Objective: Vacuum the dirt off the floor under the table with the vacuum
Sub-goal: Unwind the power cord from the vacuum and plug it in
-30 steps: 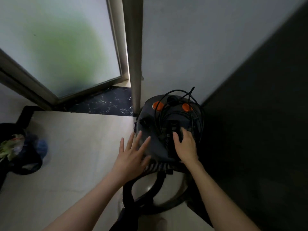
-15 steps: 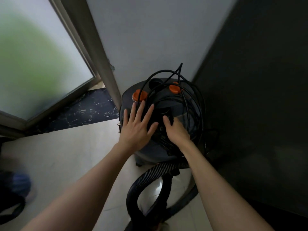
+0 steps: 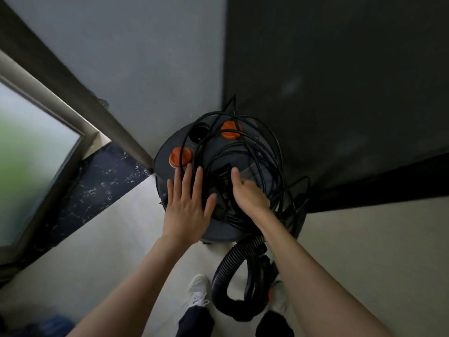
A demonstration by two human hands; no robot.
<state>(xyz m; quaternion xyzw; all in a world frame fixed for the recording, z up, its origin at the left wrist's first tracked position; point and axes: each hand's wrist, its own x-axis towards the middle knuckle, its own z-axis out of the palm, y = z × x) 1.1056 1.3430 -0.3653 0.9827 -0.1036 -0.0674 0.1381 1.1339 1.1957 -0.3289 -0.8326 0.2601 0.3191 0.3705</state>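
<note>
A grey canister vacuum stands in a corner on the pale floor, with two orange knobs on its lid. A black power cord lies in loose loops on top, around a black carry handle. My left hand rests flat on the lid's left side, fingers straight. My right hand sits just right of the handle, thumb up, fingers curled down into the cord loops. The ribbed black hose loops from the vacuum's front toward my feet.
A grey wall and a dark panel close in behind and to the right of the vacuum. A frosted glass door with a dark marble threshold is on the left. My white shoe stands beside the hose loop.
My view has come closer and more overhead. My left hand has gone from hovering beside the vacuum to lying flat on its lid. My right hand has shifted right of the handle, its fingers curling.
</note>
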